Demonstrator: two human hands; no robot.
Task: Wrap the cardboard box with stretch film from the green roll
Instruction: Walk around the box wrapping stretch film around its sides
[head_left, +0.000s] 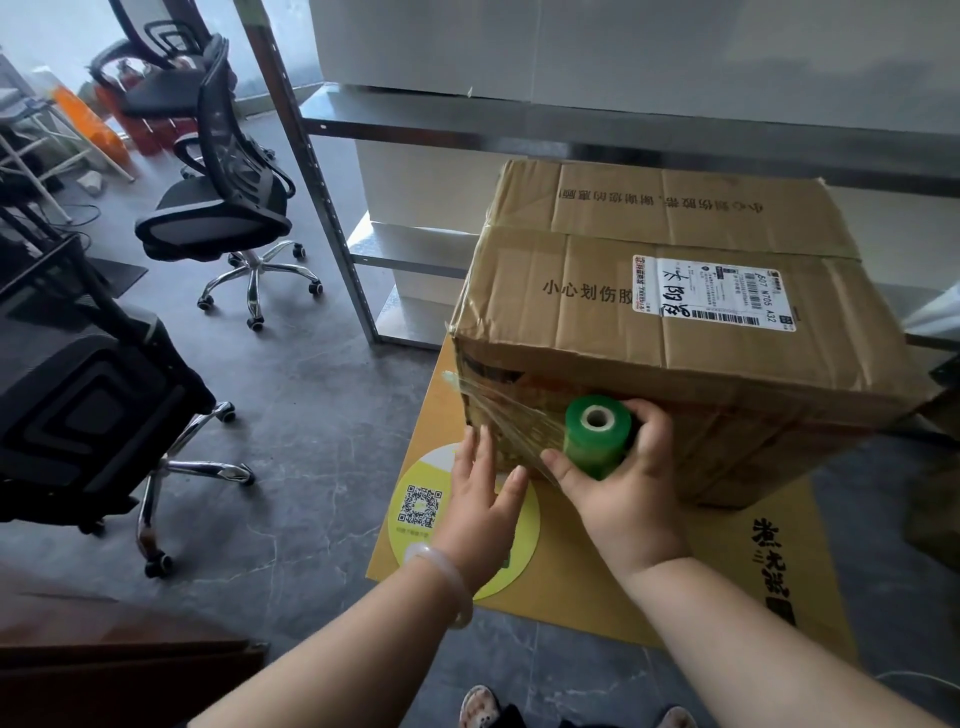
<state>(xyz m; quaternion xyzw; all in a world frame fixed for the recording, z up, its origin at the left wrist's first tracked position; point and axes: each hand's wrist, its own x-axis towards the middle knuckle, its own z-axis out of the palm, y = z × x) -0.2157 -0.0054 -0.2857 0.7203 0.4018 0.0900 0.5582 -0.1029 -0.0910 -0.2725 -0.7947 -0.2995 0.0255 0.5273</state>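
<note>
A large brown cardboard box (675, 322) with a white shipping label stands on a flat yellow cardboard sheet (727, 566) on the floor. My right hand (623, 493) grips the green roll (597, 436) of stretch film, held upright against the box's near side. A strip of clear film (511, 421) runs from the roll to the box's near left corner. My left hand (485, 499), fingers straight, presses the film at the lower left of that side. A pale bracelet sits on my left wrist.
Black office chairs (223, 171) on castors stand to the left on the grey floor. A metal shelf frame (332, 208) with white boxes rises behind the box. A dark chair (93, 405) is close at the left. My feet show at the bottom edge.
</note>
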